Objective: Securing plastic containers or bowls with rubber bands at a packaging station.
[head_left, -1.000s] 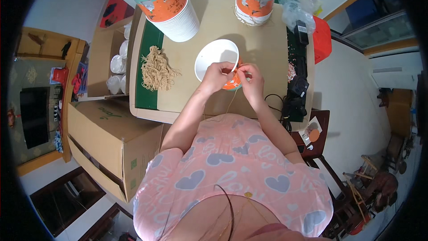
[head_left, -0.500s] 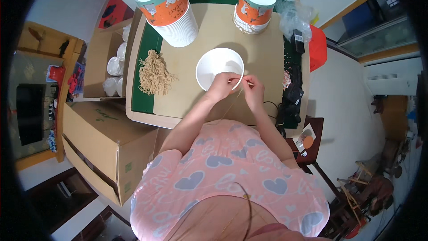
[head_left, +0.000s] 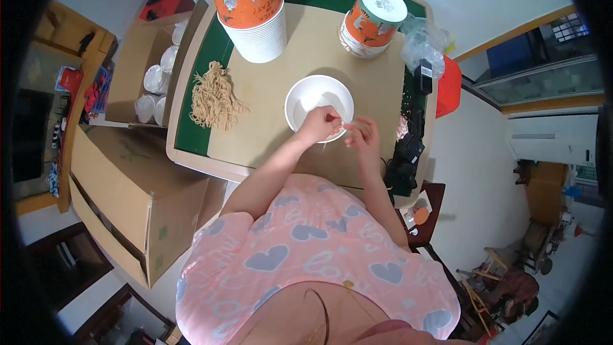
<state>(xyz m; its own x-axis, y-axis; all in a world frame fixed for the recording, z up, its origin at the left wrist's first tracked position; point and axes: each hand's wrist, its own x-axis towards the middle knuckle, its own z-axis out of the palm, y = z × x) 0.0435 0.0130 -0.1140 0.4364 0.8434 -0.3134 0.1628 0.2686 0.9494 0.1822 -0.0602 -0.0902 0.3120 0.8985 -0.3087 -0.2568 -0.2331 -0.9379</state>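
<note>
A round white paper tub (head_left: 297,105) stands on the brown board, its open mouth facing up. My left hand (head_left: 319,124) reaches over its near rim, fingers pinched together on what looks like a thin tan cord, mostly hidden by the fingers. Just right of the rim, my right hand (head_left: 364,135) has its fingers bent and apart, close to the left fingertips. A loose heap of tan cords (head_left: 216,97) lies to the left. Behind stand a tall stack of white tubs with an orange printed tub (head_left: 246,6) on top and a shorter orange-topped stack (head_left: 371,22).
The brown board (head_left: 255,144) covers much of a green-edged table. A clear plastic bag (head_left: 424,41) and black devices (head_left: 405,160) line the right edge. To the left, an open carton (head_left: 131,89) holds wrapped white items, beside a large cardboard box (head_left: 121,185).
My right hand's fingers have loosened and drawn slightly apart from the left. The cord strand that hung toward my lap no longer shows there. The whole view has shifted a little.
</note>
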